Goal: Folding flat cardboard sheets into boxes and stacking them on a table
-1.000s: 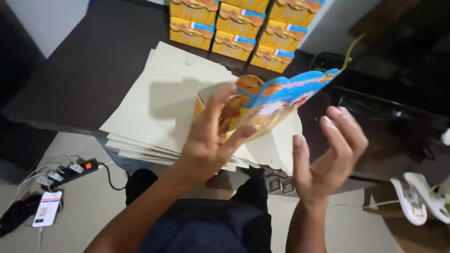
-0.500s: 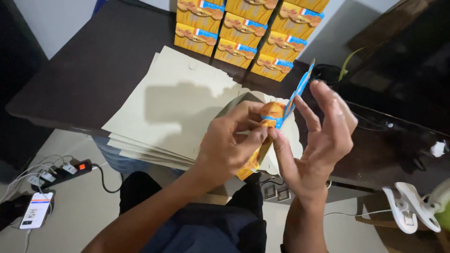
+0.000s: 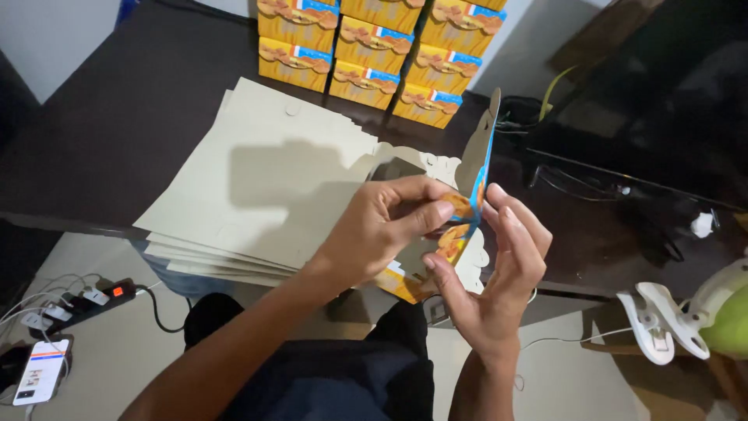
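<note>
My left hand (image 3: 382, 230) and my right hand (image 3: 499, 269) both grip one orange-and-blue printed cardboard box blank (image 3: 467, 210), held upright on edge between them above the table's near edge. Its grey inner side faces left and its top flap points up. My left thumb presses on the printed face; my right fingers lie flat against the other side. Under and left of my hands lies a stack of flat grey cardboard blanks (image 3: 265, 195) on the dark table (image 3: 117, 132).
Several folded orange boxes (image 3: 374, 47) stand stacked at the table's far edge. Black cables (image 3: 522, 113) lie to the right. On the floor are a power strip (image 3: 86, 300) and a phone (image 3: 43, 370) at left, a white clip (image 3: 654, 323) at right.
The box blank has gone from lying tilted and spread in my left hand to standing on edge, folded narrower. My right hand has closed in and taken hold of it.
</note>
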